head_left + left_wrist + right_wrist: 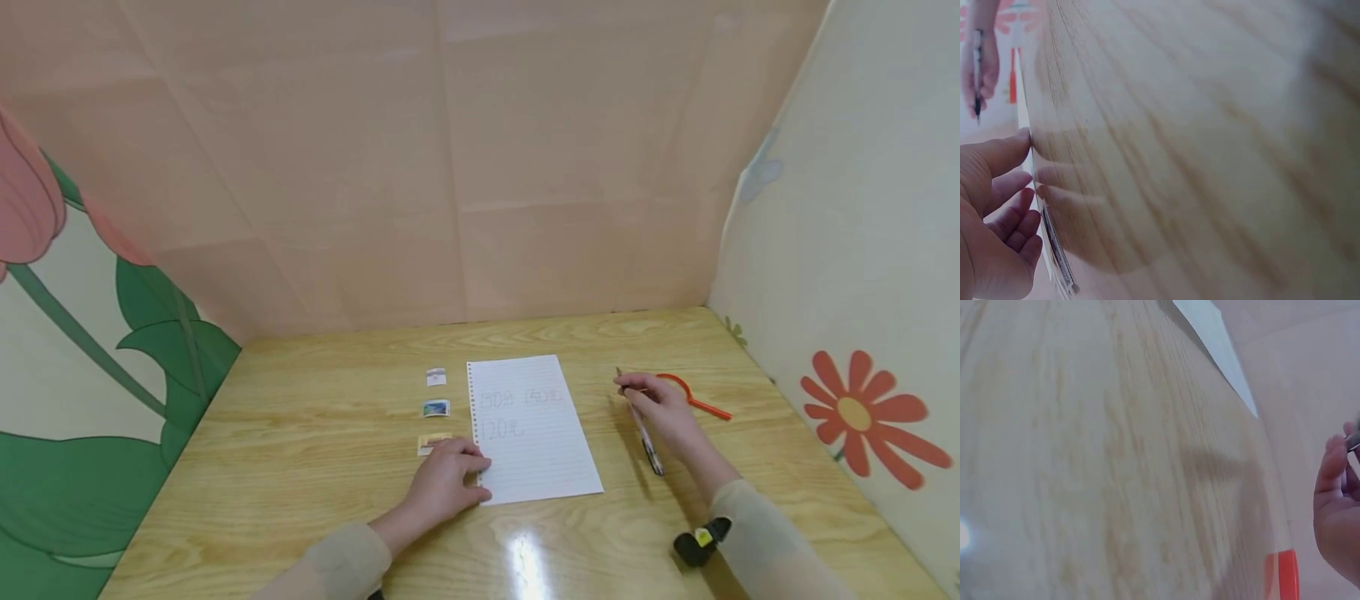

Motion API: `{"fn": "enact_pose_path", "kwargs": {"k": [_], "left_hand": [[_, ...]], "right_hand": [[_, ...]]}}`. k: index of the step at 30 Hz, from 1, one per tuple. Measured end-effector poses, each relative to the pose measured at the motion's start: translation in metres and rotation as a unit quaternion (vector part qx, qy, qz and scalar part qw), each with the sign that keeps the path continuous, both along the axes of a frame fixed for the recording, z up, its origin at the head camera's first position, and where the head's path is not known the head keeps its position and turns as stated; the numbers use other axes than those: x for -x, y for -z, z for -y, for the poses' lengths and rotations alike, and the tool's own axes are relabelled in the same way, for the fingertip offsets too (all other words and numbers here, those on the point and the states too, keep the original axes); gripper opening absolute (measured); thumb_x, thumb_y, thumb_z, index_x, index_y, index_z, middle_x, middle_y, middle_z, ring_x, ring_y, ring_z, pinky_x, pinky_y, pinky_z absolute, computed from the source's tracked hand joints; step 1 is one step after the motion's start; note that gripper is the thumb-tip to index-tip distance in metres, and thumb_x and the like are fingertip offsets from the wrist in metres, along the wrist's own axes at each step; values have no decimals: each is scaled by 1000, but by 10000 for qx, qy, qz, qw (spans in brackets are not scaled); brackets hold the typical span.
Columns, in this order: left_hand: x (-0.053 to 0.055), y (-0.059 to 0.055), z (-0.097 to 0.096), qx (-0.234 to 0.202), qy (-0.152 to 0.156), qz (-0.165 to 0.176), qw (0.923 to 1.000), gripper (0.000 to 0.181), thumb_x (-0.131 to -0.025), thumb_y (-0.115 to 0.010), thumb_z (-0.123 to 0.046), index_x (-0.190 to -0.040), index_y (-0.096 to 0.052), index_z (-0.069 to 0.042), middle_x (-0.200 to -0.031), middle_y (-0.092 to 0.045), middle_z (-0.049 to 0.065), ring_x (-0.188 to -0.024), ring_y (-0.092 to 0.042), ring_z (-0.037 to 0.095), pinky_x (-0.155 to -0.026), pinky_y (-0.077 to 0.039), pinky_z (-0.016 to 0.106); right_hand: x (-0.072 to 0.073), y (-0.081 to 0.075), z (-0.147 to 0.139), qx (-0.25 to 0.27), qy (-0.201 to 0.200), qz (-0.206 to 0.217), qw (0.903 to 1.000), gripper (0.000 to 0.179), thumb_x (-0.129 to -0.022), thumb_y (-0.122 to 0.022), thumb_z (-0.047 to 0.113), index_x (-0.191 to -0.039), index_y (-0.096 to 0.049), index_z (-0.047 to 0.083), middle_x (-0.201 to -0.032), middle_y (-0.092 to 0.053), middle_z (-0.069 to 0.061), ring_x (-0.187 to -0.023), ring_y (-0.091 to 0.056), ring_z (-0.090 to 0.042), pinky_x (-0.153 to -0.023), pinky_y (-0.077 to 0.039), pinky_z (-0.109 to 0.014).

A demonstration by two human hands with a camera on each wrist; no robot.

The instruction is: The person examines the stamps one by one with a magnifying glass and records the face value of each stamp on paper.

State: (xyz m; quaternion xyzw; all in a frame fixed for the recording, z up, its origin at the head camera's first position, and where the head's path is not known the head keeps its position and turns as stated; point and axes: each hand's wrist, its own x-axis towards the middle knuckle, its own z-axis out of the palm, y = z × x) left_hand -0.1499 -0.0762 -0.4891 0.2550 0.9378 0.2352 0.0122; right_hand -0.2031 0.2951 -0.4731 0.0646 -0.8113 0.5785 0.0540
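We count three faint handwritten entries (501, 430) on two lines of the white lined paper sheet with a punched edge (543, 462); by our judgement that part is done, the lower half is blank, and whether more writing is left we cannot tell. Sheet lies mid-table, left hand (444, 482) resting at its lower left edge, thumb and fingers spread. Right hand (660, 410) pinches a slim clear-and-black pen (644, 437), off the sheet, right of it. Left of the sheet, far to near: small grey-white slip (436, 377), blue-green slip (436, 408), yellow slip (431, 444) partly hidden by the left hand. Red round-framed tool with a handle (708, 408), maybe a magnifier, sits beyond the right hand. We note a glossy wood-grain table (300, 467), creased pink-beige backdrop (337, 167), flower-print panels (853, 414) both sides
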Motion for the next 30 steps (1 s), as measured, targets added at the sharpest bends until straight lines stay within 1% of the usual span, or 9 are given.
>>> {"fn": "enact_pose_path", "kwargs": {"k": [3, 4, 9, 11, 14, 17, 23, 27, 30], "left_hand": [[0, 0, 0, 12, -18, 28, 10000, 44, -77, -85, -33, -115, -75, -13, -114, -62, -3, -107, -55, 17, -98, -45, 35], [0, 0, 0, 7, -19, 25, 10000, 44, -77, -85, -33, -115, -75, -13, -113, -62, -3, -107, -55, 17, -98, -45, 36], [0, -1, 0, -14, -20, 23, 10000, 44, -77, -86, -33, -115, -75, -13, -113, -62, -3, -107, -56, 17, -98, -45, 36], [0, -1, 0, -10, -20, 13, 10000, 44, -77, -86, -33, -115, -75, -13, -114, -62, -3, -107, -56, 18, -98, -45, 36], [0, -1, 0, -7, -12, 15, 10000, 44, -77, -86, -33, -115, -75, -13, -114, -62, -3, -108, -55, 18, -98, -45, 36], [0, -1, 0, -10, -14, 51, 10000, 44, -77, -85, -33, -115, -75, -13, -114, -62, -3, -107, -55, 18, -98, -45, 36], [0, -1, 0, -10, -6, 81, 10000, 43, -78, -85, -32, -115, -75, -12, -113, -62, -2, -107, -55, 18, -98, -45, 36], [-1, -1, 0, -40, 10, 41, 10000, 43, -77, -86, -31, -114, -76, -12, -112, -62, -2, -106, -55, 18, -97, -45, 36], [-1, -1, 0, -54, 10, 17, 10000, 43, -77, -86, -31, -114, -76, -12, -112, -63, -2, -106, -56, 18, -98, -45, 37]], "right_hand": [[1, 1, 0, -676, 163, -3, 9976, 27, -100, -59, 12, -123, -63, -1, -108, -61, -16, -81, -55, -11, -63, -50, -22], [2, 2, 0, -814, 154, -22, 9966, 28, -99, -60, 12, -124, -63, 0, -107, -60, -18, -80, -54, -11, -63, -49, -22], [9, 7, -3, -1235, 201, -257, 9918, 37, -95, -64, 7, -130, -57, -5, -101, -62, -18, -80, -55, -9, -65, -48, -19], [11, 9, -4, -1411, 253, -217, 9894, 38, -95, -64, 8, -131, -57, -5, -100, -62, -16, -80, -54, -10, -64, -47, -18], [14, 10, -5, -1729, 354, -88, 9843, 37, -96, -65, 11, -130, -60, -2, -101, -62, -14, -83, -54, -15, -64, -48, -20], [16, 11, -6, -1845, 415, -21, 9820, 36, -96, -65, 12, -129, -62, 0, -103, -62, -14, -86, -55, -19, -65, -49, -20], [19, 15, -2, -1809, 487, 44, 9823, 36, -95, -68, 14, -128, -63, 0, -103, -64, -14, -87, -56, -19, -66, -48, -20], [20, 20, 2, -2025, 554, 75, 9777, 36, -94, -70, 15, -126, -65, 1, -101, -66, -12, -87, -57, -20, -67, -48, -22], [21, 24, 4, -2248, 623, -61, 9724, 35, -91, -72, 14, -124, -67, 0, -98, -67, -11, -86, -58, -20, -69, -48, -25]]}}
